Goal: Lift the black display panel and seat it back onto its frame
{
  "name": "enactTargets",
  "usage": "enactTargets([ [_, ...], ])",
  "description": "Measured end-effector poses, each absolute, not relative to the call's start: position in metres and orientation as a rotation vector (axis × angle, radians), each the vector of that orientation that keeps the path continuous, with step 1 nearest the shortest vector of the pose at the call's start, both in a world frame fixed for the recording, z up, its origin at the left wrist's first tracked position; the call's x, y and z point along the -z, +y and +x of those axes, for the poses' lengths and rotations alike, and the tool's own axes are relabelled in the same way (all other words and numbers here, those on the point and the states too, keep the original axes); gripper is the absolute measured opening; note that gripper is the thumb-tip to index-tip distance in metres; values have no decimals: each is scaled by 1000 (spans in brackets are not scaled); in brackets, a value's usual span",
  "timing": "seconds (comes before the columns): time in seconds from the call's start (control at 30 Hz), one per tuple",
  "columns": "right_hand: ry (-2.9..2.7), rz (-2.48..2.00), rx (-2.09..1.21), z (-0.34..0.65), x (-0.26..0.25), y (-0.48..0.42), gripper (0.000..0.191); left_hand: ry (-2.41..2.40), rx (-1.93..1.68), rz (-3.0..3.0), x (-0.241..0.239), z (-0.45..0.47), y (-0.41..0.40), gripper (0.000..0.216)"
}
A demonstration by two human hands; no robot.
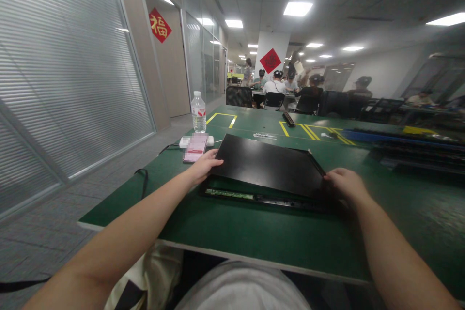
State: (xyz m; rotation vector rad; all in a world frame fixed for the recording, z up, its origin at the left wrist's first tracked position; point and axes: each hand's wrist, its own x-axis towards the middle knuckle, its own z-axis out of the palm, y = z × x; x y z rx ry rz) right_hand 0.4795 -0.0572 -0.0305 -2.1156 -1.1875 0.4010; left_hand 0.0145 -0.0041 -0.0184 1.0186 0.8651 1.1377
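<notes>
A flat black panel (269,162), like a display screen, is held tilted above the green table. My left hand (205,165) grips its left edge, thumb on top. At the right edge, the fingers of my right hand (345,184) are closed on the panel's side, close to a thin dark rim. Below the panel's near edge lies a dark frame (283,201) with a strip of green circuit board (228,194) showing at its left part. The panel covers the rest of the frame.
On the green table (254,247) stand a water bottle (198,112) and a phone (196,147) near a white device. Yellow tape (221,115) marks the far side, near a black strip-shaped object (288,119). Dark stacked panels (417,150) lie at right. People sit beyond.
</notes>
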Motion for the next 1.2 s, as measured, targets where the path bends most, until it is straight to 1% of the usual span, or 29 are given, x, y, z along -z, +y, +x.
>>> enactTargets([
  [0.27, -1189, -2131, -387, 482, 31, -55, 18, 884, -1127, 1010, 18, 14, -4, 47],
  [0.47, -1179, -2161, -417, 479, 27, -57, 16, 947, -1140, 974, 17, 15, -5, 39],
  [0.67, -1192, -2185, -393, 478, 26, -57, 17, 995, -1132, 983, 18, 14, -3, 45],
  [0.9, -1211, -2156, -375, 486, 35, -52, 20, 999, -1135, 958, 10, 18, -8, 38],
  [1.2, -1226, -2176, -363, 486, 32, -53, 21, 970, -1123, 962, 7, 19, -10, 40],
])
